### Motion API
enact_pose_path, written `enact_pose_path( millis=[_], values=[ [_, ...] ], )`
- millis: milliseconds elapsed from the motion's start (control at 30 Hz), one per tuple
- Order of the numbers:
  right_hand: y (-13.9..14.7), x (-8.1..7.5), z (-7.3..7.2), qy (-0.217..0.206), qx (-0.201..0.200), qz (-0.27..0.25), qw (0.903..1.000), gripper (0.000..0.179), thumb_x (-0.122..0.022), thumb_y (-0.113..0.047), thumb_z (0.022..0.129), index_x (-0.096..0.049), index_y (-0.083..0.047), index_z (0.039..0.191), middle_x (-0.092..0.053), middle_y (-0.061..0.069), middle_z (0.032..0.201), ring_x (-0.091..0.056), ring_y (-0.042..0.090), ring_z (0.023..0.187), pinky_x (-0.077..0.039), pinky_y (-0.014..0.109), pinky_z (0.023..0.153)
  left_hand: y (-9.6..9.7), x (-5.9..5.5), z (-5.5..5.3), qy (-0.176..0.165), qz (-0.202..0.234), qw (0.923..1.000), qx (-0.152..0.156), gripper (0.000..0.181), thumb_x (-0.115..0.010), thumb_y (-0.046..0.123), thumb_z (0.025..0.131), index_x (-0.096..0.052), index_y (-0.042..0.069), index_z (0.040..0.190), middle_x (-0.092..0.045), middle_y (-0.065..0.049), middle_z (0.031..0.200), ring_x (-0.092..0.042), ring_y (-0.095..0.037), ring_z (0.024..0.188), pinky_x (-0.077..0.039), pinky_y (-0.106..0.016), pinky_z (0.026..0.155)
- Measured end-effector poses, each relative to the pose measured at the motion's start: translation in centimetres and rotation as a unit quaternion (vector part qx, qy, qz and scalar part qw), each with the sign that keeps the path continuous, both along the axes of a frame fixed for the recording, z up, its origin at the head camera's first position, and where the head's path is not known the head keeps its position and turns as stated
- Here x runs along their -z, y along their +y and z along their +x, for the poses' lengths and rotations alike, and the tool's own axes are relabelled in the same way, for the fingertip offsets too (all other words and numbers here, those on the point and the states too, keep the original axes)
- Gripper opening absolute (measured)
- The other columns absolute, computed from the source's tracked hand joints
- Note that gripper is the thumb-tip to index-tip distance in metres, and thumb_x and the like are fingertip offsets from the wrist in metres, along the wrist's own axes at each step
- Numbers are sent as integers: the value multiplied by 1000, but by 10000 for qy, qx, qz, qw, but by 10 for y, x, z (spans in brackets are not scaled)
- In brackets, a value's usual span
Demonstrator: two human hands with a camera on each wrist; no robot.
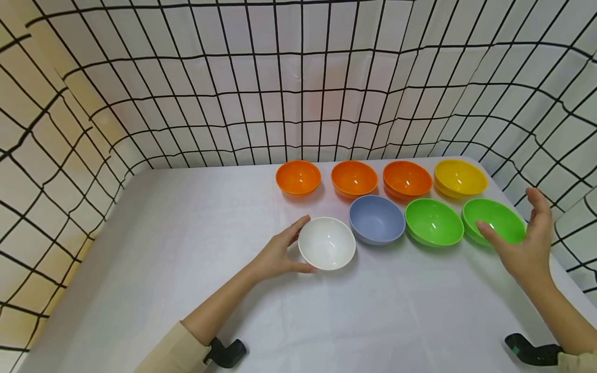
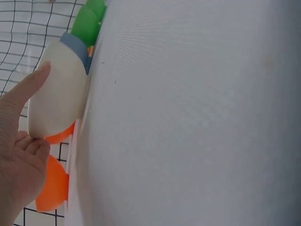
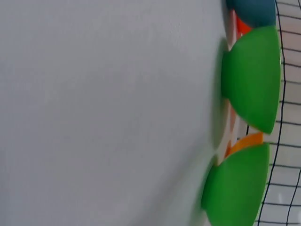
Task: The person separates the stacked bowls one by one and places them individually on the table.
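My left hand (image 1: 280, 255) grips the white bowl (image 1: 327, 243) from its left side, thumb at the near rim and fingers round the far side. In the left wrist view the thumb lies on the wall of that bowl (image 2: 59, 92) and the fingertips curl at its lower edge. Over at the right, my right hand (image 1: 527, 248) is held with thumb and fingers spread, holding nothing. It overlaps the right-hand green bowl (image 1: 495, 221) in the head view. The right wrist view shows two green bowls standing upright, but not the hand itself.
A blue bowl (image 1: 377, 220) and another green bowl (image 1: 434, 223) continue the front row. Behind stand three orange bowls (image 1: 298, 177) and a yellow bowl (image 1: 460, 178). Black wire mesh (image 1: 261, 93) rises round the white-covered table (image 1: 186, 223).
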State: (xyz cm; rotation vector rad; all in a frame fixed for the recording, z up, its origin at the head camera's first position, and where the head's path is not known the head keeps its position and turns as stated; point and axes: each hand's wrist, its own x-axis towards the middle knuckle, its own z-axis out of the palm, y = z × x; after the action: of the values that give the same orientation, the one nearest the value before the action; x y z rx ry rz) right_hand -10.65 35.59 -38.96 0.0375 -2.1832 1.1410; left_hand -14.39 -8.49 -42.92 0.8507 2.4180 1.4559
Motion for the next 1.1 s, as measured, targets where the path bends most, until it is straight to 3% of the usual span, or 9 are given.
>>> enact_pose_path(
  millis=[400,700,1100],
  values=[
    [-53,-10,6,3,-907,-538,9944,86,-68,7,70,-25,-5,143,-25,6,146,-22,16,135,-14,20,113,1,0,1,79,-271,9996,-63,108,-87,29,61,-23,13,147,-31,-2,148,-40,-22,129,-35,-36,106],
    [-94,-16,11,-400,-1303,-182,9905,88,-70,8,71,-24,-9,144,-25,4,146,-22,12,134,-15,15,111,14,1,-1,527,-671,9961,-202,113,-87,39,58,-22,13,147,-22,-6,152,-21,-18,139,-28,-44,109],
    [-109,-12,12,-532,-1329,-38,9897,89,-73,7,70,-27,-10,144,-25,6,147,-21,9,136,-16,13,109,23,0,2,601,-913,9925,-544,116,-86,47,56,-21,15,147,-27,0,150,-30,-19,135,-34,-43,106]
  ],
)
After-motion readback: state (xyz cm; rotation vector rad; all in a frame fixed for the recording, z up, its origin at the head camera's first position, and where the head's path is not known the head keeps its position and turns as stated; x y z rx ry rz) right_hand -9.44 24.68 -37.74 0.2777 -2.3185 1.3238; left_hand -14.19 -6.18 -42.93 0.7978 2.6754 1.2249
